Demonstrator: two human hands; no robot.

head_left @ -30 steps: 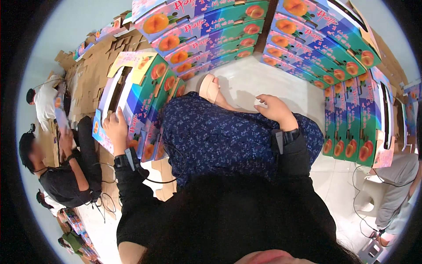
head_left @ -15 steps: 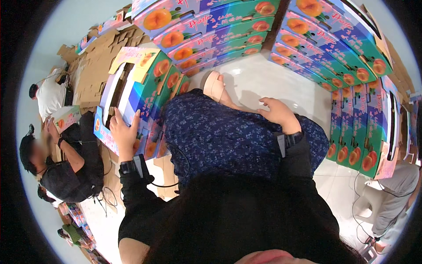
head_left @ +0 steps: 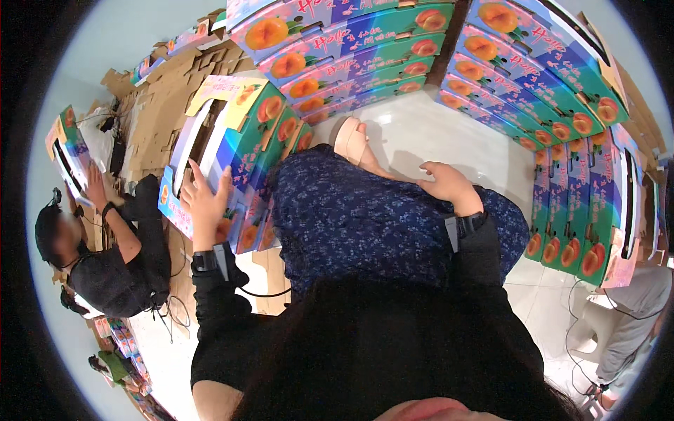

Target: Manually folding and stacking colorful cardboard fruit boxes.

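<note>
At my left stands a stack of colourful fruit boxes, and the top box [head_left: 210,151] has a pale lid, a long dark slot and peach pictures on its side. My left hand [head_left: 205,200] lies on that lid near the slot, fingers spread, holding nothing. Over my dark blue floral skirt [head_left: 344,217] hovers my right hand [head_left: 449,184], empty, its fingers loosely stretched and slightly curled. Each wrist wears a dark band with a grey piece.
Tall box stacks [head_left: 337,63] rise ahead, with more boxes [head_left: 540,63] at the far right and another row [head_left: 576,203] beside my right. Flattened cardboard [head_left: 168,105] covers the floor at left. A co-worker [head_left: 112,245] there handles a box [head_left: 67,151]. Cables [head_left: 576,337] trail at right.
My left hand stays on the top box, its fingers shifted a little. The co-worker's box has been raised and turned. The whole view has shifted slightly.
</note>
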